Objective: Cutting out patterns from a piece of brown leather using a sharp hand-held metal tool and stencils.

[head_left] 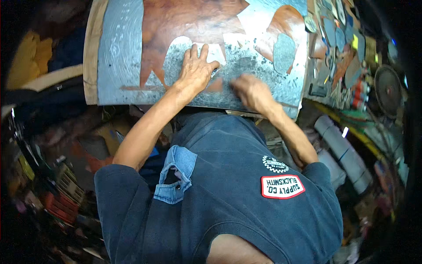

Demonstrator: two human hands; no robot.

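Note:
My left hand (196, 68) lies spread on the metal-topped work table (118, 57), its fingers pointing away from me. Under and around those fingers is a pale patch; whether it is a separate piece or bare metal, I cannot tell. Just beyond lies a large sheet of brown leather (189, 22) with a jagged, cut-out near edge. Something small and dark shows by the left thumb, too small to name. Near the front edge, to the right, my right hand (255, 91) is smeared by motion with its fingers curled. Between the hands sits a small brown leather scrap (215, 85).
Another brown leather piece (288, 20) lies at the table's right, with a grey oval piece (284, 53) on it. Tools and scraps crowd a side bench (336, 57) further right. A round black speaker-like disc (388, 91) stands beyond. A narrow brown strip (136, 88) lies front left.

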